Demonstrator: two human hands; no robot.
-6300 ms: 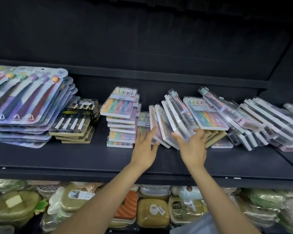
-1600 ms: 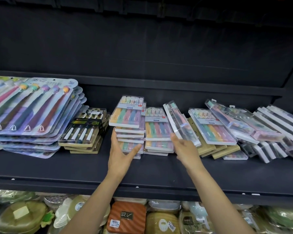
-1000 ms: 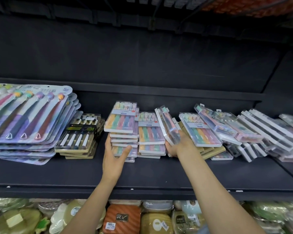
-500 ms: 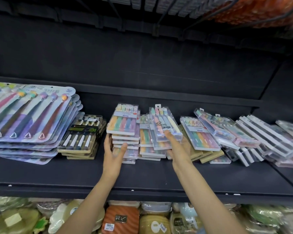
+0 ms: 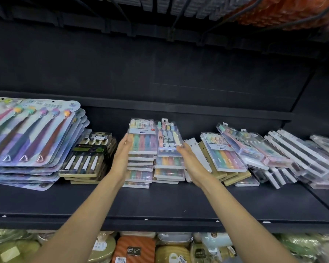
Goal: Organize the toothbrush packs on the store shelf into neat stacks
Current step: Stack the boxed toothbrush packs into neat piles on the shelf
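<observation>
Nearest to me is the front edge of the black metal shelf (image 5: 160, 207). Above it my left hand (image 5: 120, 160), fingers straight, presses flat on the left side of the taller stack of clear plastic toothbrush boxes (image 5: 141, 156). Half a second ago this hand was lower, near the bottom of that stack. My right hand (image 5: 190, 164), also with straight fingers, touches the right lower corner of the clear pack with pastel brushes (image 5: 167, 139). Before, this pack was tilted and turned in my fingers; now it lies flat on top of the second, lower stack (image 5: 169, 169), just beside the first. Its long axis runs from me to the back wall, brush heads pointing away. Further right, the other packs (image 5: 273, 154) lean in disorder.
</observation>
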